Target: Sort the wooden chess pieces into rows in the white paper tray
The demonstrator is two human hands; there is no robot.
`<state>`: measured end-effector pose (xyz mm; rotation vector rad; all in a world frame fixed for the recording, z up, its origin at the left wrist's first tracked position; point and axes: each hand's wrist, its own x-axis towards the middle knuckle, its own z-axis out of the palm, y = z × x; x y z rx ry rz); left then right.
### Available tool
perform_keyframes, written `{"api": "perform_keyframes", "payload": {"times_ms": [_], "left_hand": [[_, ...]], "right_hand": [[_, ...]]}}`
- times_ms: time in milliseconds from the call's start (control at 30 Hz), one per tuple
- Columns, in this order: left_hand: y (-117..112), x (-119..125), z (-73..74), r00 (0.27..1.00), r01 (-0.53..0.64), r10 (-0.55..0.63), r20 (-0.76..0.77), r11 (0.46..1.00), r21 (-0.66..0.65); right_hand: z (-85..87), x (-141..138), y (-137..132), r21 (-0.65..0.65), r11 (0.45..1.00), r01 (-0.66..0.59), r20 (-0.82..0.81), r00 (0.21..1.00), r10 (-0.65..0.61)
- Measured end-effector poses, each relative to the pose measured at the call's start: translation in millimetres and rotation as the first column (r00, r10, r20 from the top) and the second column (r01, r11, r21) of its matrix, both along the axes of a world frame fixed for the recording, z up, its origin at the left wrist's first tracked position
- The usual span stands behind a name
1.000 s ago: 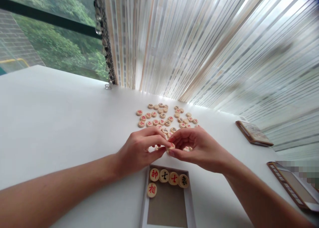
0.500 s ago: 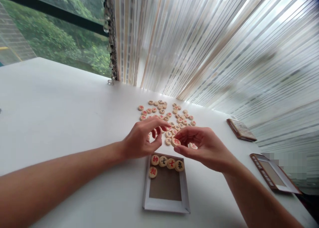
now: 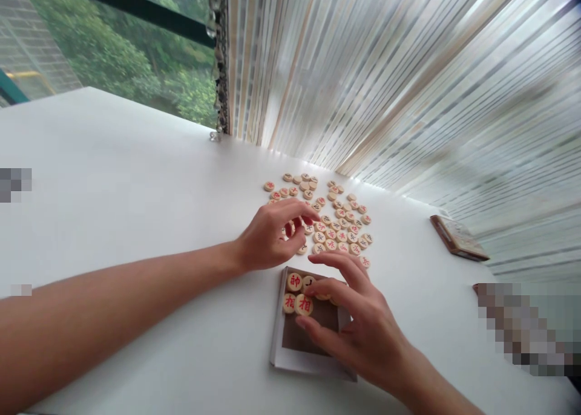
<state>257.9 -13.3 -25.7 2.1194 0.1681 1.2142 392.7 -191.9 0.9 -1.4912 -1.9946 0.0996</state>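
White tabletop [image 3: 136,185], left hand [image 3: 271,235] half-curled, right hand [image 3: 368,319] spread

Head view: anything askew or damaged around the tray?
One possible: over the tray, the red-marked piece by the right hand partly covers its left neighbour, so it looks misaligned. Whether it rests on that piece or sits just above, can't tell. No damage visible.

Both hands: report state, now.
Left hand: open, loosely curled, nothing visibly held.
Right hand: fingers around a red-marked piece; grip cannot be told.
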Motion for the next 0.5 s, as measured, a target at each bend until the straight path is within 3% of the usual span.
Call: {"api": "perform_keyframes", "payload": {"times_ms": [200, 500], "left_hand": [[1, 1, -1.4, 1.000, 0.011, -0.011, -0.004, 1.000, 0.009], [1, 1, -2.9, 1.000, 0.014, -0.014, -0.005, 1.000, 0.006]], "right_hand": [[-13.5, -4, 0, 0.000, 1.000, -0.023, 0.062, 0.998, 0.023], [-15.6, -3, -1, 0.015, 0.999, -0.030, 0.101, 0.994, 0.029]]}}
